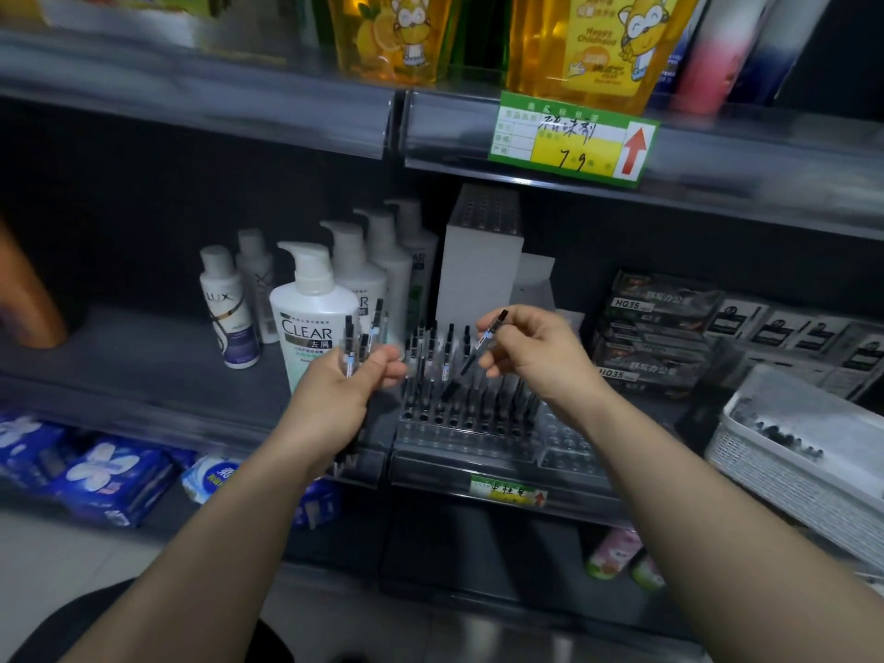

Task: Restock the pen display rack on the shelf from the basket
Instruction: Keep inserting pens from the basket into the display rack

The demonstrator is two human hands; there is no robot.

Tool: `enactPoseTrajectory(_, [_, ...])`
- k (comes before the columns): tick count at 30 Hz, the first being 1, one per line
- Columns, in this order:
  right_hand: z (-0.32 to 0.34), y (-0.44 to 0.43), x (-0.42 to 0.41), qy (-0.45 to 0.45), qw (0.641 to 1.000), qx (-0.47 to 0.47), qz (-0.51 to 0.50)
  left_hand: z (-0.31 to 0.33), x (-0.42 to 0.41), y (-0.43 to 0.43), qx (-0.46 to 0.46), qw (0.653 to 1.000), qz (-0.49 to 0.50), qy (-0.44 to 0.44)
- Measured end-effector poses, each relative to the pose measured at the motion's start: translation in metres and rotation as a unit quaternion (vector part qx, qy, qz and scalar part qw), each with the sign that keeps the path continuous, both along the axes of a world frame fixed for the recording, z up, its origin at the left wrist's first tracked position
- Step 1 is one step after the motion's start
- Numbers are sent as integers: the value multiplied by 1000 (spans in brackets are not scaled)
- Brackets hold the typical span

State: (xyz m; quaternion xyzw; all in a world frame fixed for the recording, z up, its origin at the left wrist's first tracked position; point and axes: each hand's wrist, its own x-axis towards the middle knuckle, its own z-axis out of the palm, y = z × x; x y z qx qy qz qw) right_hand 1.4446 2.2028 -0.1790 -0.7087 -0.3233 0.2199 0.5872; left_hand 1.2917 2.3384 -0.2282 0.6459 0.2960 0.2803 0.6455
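Observation:
A clear plastic pen display rack (469, 435) sits at the front of the middle shelf, with several black pens standing in its back rows. My left hand (339, 390) grips a bundle of black-capped clear pens (361, 339) just left of the rack. Above the rack, my right hand (535, 351) pinches a single pen (480, 346), held tilted with its tip pointing down toward the holes. A white basket (784, 466) with more pens in it stands at the right edge of the shelf.
White shampoo pump bottles (313, 313) stand left of the rack. A white box (478, 275) is behind it. Dark packs of stationery (655, 327) lie to the right. The shelf above carries yellow bottles and a green price tag (571, 138). Blue packets fill the lower shelf.

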Motion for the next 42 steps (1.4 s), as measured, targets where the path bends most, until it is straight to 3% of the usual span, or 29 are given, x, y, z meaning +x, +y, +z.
enactPoseTrajectory(5, [-11,16,-9,13,999,-13,37,-5,-8,5,-31,999,6,7])
enactPoseTrajectory(12, [-23,38,-22,-59,996,-36,54,-1,-10,8,-80,996,21,-21])
enactPoseTrajectory(22, [-28,51,-25,-123,988,-80,53,-2,-11,12,-59,998,19,-18])
enactPoseTrajectory(27, [-37,51,-29,-237,963,-130,25,-1,-12,11,-55,998,25,-17])
enactPoseTrajectory(37, [-41,55,-30,-267,954,-136,16,-2,-11,11,-62,997,43,-25])
enactPoseTrajectory(42, [-37,51,-29,-301,942,-150,6,-5,-12,9,-103,994,-11,-16])
